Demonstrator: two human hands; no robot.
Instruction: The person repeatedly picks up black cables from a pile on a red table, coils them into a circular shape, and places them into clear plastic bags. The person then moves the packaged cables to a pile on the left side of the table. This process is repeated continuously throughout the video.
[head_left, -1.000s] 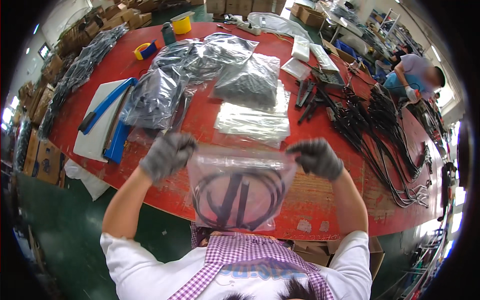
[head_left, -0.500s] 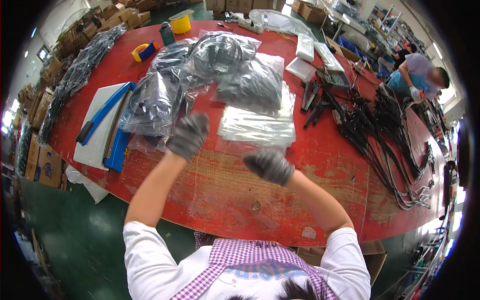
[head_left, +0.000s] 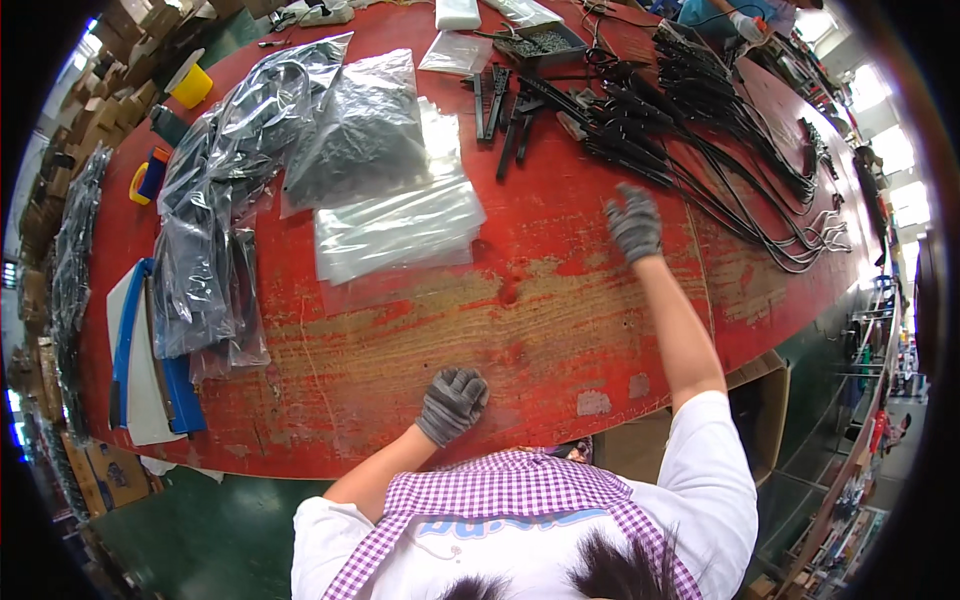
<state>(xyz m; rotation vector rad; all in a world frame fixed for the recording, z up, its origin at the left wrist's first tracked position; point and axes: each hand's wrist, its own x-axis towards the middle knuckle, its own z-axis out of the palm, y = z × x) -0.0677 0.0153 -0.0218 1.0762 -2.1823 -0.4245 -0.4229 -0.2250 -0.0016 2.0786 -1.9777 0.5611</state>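
Both gloved hands empty, left hand (head_left: 452, 402) curled on worn red surface (head_left: 400, 340), right hand (head_left: 634, 222) spread toward tangled black cables (head_left: 720, 150); snagging several looks likely.

Worn red worktable (head_left: 420, 340) on green floor (head_left: 215, 530), cardboard boxes (head_left: 100, 45) behind.

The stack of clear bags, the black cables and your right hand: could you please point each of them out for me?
stack of clear bags (head_left: 398, 228), head view, middle of the top bag.
black cables (head_left: 745, 135), head view, on the bundled cords.
right hand (head_left: 634, 222), head view, back of the grey glove.
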